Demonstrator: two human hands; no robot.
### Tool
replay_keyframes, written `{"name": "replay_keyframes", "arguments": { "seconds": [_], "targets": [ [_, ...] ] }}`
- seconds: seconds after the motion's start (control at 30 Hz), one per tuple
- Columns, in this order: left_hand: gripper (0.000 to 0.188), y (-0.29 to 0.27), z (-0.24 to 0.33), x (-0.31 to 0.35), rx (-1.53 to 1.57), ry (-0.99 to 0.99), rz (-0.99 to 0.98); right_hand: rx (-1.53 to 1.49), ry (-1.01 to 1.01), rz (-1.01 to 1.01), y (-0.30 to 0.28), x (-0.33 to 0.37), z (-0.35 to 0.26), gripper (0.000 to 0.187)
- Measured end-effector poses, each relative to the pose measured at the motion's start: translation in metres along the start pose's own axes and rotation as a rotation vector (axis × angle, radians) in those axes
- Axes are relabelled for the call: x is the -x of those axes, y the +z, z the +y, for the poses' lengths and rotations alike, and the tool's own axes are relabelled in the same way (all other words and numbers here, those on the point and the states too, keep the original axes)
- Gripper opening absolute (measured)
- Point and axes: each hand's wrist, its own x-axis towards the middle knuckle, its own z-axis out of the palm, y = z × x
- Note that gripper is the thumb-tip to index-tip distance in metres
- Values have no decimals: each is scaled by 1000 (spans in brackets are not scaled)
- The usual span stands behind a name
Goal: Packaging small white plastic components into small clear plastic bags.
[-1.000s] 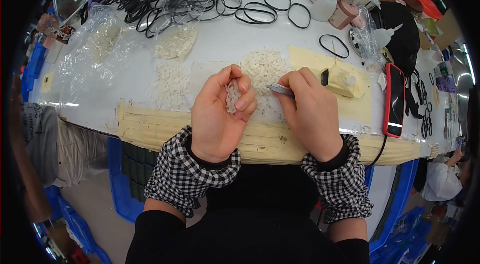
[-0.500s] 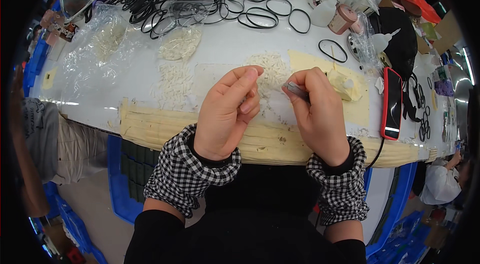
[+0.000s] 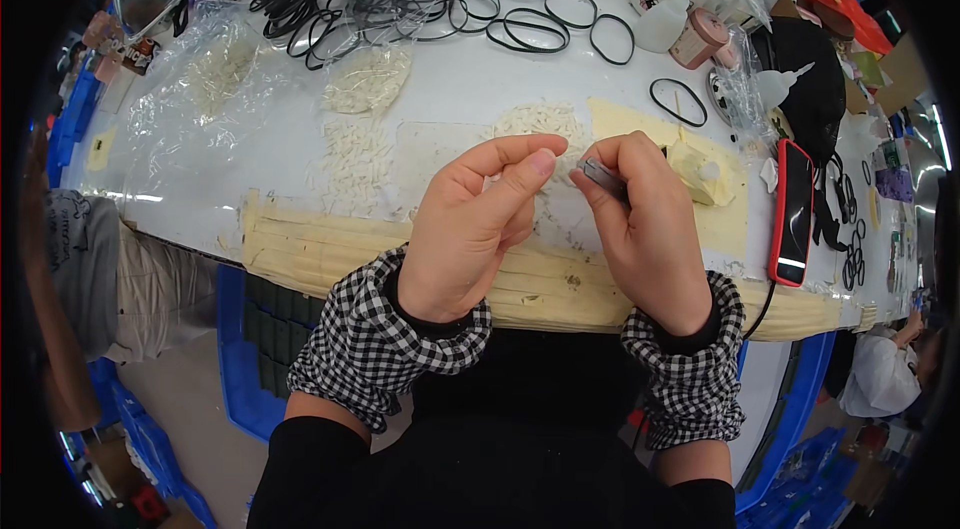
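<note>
R hand (image 3: 655, 219) has the grey tool (image 3: 603, 177) pinched btwn thumb & index, its end poking out twd the L hand (image 3: 470, 229), just right of it. Tool looks metal: prob. light, stiff, a bit slick, maybe sharp at the end, so best held by the flat sides, well back. White bits (image 3: 540, 119) sit in a loose pile beyond the hands; more bits (image 3: 350, 169) lie far left. They're small, prob. v. light & easy to scatter; pinch 1 at a time, mid-length.

Pose: both wrists above the near edge tape (image 3: 400, 264), hands angled inward, apart. L thumb & index tips nearly meet, other fingers curled; can't tell if anything's btwn the tips or in the palm. R fingers folded under, hiding the tool's rear.
</note>
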Motion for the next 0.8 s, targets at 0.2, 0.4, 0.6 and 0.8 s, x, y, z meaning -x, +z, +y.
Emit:
{"name": "replay_keyframes", "arguments": {
  "seconds": [0.2,0.4,0.6,0.8],
  "targets": [
    [16,-1,-5,2,-95,104,4,-174,16,-21,-2,-2,-9,12],
    [12,-3,-3,1,-63,56,0,-215,-31,51,4,-1,-7,14],
    [15,-1,-1,1,-84,31,26,-264,77,48,3,0,-10,14],
    [17,-4,-6,0,-27,49,0,-291,89,45,3,1,-12,15]
  ]
}}
